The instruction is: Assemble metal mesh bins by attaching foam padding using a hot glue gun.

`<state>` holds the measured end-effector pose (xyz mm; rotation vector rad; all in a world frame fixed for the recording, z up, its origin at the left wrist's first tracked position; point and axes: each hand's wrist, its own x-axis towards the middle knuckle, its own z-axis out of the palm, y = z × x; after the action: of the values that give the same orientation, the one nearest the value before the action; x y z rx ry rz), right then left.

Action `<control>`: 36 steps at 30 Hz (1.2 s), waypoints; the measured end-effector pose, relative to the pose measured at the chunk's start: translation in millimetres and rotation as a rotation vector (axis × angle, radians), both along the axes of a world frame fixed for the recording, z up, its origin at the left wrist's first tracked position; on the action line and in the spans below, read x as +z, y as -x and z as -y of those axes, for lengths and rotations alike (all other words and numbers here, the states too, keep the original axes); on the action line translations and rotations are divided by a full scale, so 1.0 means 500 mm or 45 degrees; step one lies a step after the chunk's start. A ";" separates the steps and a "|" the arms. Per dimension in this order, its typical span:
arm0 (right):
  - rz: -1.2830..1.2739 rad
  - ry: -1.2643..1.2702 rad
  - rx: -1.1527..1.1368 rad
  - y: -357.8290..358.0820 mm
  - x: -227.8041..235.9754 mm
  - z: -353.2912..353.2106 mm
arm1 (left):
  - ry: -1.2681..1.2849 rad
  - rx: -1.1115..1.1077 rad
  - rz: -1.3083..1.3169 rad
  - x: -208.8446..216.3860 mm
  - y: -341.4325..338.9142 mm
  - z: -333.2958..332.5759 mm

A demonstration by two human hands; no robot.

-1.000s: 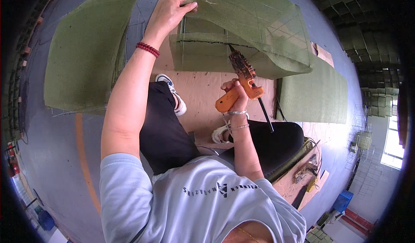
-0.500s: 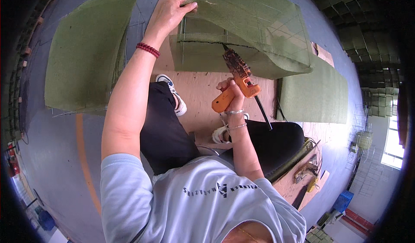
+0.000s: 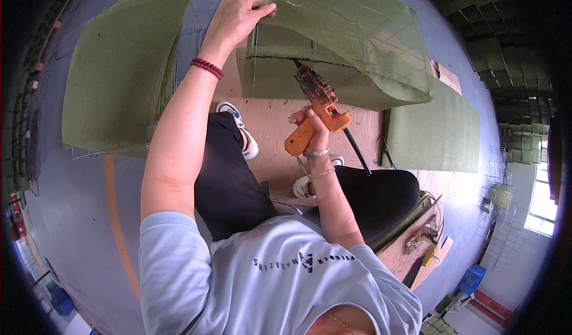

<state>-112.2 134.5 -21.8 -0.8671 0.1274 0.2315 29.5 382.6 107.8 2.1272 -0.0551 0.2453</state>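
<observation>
My right hand (image 3: pixel 314 129) is closed round the handle of an orange hot glue gun (image 3: pixel 322 99), its front crusted with dark residue. A black glue stick (image 3: pixel 357 151) sticks out of its back. The nozzle meets a dark bead of glue (image 3: pixel 274 56) along the edge of a green mesh panel on a wire frame. My left hand (image 3: pixel 241 20) pinches the raised edge of the green mesh sheet (image 3: pixel 339 19), holding it up off that glued edge. Through the mesh, thin wires of the frame show.
Another green mesh piece (image 3: pixel 122 67) stands at the left, and one (image 3: pixel 438 129) at the right. Under the work lies a wooden board (image 3: pixel 280 123). A second, stained tool (image 3: pixel 422 239) rests on a board at lower right. Stacked green mesh pieces (image 3: pixel 512 67) line the far right.
The glue gun has moved left along the mesh edge, its nozzle following the dark glue line. My left hand has shifted very slightly right, still pinching the sheet.
</observation>
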 end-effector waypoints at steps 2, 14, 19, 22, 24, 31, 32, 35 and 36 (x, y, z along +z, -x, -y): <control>-0.002 -0.037 0.020 0.001 0.001 -0.003 | -0.021 0.019 -0.002 0.003 0.003 0.003; -0.045 0.050 0.054 0.004 0.003 -0.020 | -0.051 0.040 0.000 -0.005 -0.001 0.001; -0.028 0.047 0.093 0.002 0.007 -0.031 | -0.022 0.012 -0.013 0.009 0.006 0.002; -0.029 0.056 0.091 0.005 0.017 -0.040 | -0.017 -0.004 0.011 0.001 0.001 -0.004; -0.028 0.066 0.079 0.006 0.021 -0.043 | -0.014 -0.010 0.019 -0.002 -0.001 -0.004; -0.017 -0.006 0.110 0.000 0.014 -0.049 | -0.039 0.018 0.010 -0.002 -0.001 0.000; -0.006 -0.016 0.116 0.000 0.015 -0.050 | -0.040 0.016 0.014 -0.003 -0.001 0.000; -0.017 0.004 0.118 0.001 0.021 -0.056 | -0.014 0.026 0.015 -0.013 -0.007 -0.004; -0.017 0.004 0.116 0.002 0.019 -0.055 | -0.013 0.024 0.015 -0.011 -0.008 -0.004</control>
<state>-113.0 161.9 -12.1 -0.8756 0.1007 0.3224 33.3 384.6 102.3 2.1375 -0.0435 0.2692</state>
